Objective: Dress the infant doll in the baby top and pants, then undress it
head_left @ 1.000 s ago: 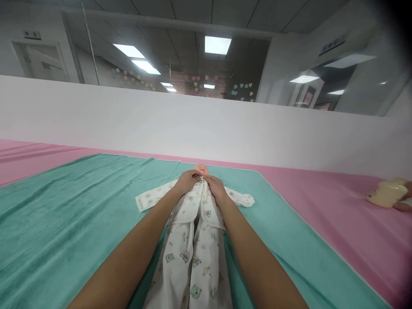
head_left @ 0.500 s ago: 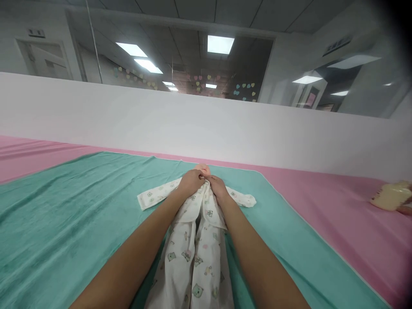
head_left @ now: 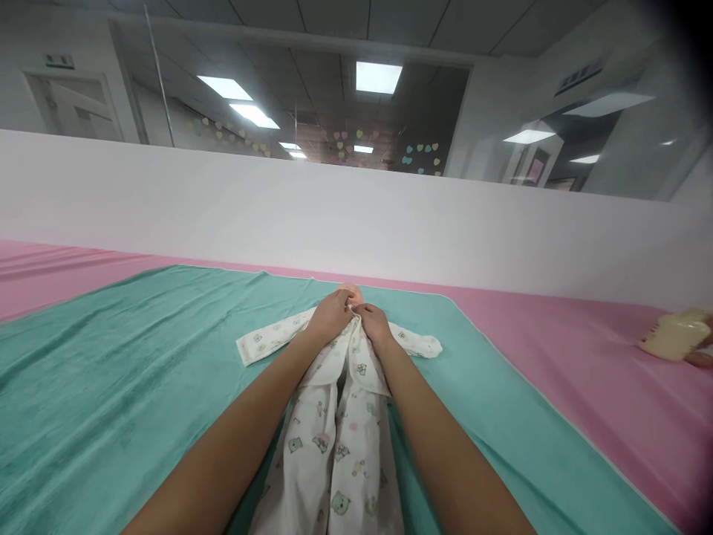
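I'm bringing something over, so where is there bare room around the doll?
Left: the green blanket, from the shirt sleeve out to the blanket's left edge. Right: the pink sheet between the blanket and the pale yellow object. Crowded: the collar below the doll's head, where the left hand and right hand are close together.

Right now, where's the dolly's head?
In the head view, the doll's head is near the middle, just beyond the left hand and right hand, close to the green blanket's far edge.
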A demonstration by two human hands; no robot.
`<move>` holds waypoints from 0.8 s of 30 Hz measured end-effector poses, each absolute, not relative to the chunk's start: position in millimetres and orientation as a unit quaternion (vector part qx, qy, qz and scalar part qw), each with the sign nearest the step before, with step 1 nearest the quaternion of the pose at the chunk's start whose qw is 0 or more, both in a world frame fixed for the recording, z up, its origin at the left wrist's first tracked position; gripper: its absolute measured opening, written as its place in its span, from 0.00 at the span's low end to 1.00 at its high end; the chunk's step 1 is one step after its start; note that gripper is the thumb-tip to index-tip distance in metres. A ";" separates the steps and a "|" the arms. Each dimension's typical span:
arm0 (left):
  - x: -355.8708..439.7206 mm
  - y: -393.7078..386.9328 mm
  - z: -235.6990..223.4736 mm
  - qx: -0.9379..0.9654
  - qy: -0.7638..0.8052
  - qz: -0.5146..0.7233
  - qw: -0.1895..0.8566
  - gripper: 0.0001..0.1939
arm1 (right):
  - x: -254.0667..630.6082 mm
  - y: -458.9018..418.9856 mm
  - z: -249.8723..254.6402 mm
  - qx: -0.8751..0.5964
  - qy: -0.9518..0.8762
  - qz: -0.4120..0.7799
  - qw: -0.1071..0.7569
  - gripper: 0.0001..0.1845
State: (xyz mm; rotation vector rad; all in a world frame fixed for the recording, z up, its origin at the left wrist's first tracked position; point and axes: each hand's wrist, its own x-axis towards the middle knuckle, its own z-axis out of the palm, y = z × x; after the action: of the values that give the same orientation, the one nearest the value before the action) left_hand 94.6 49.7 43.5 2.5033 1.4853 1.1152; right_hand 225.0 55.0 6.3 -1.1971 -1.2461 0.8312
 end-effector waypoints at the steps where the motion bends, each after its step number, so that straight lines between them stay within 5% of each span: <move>1: 94.6 50.6 42.6 0.805 0.471 0.361 0.012 0.21 | 224.9 54.8 7.0 -0.512 -0.534 0.351 0.574 0.11; 24: 86.3 57.7 30.4 0.785 0.423 0.451 0.028 0.21 | 229.0 54.4 1.0 -0.455 -0.600 0.256 0.607 0.18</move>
State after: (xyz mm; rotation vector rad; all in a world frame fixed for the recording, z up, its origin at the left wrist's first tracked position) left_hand 86.3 57.7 30.4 2.4247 1.3057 1.3918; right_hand 229.0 54.4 1.0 -1.0507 -1.3862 0.5919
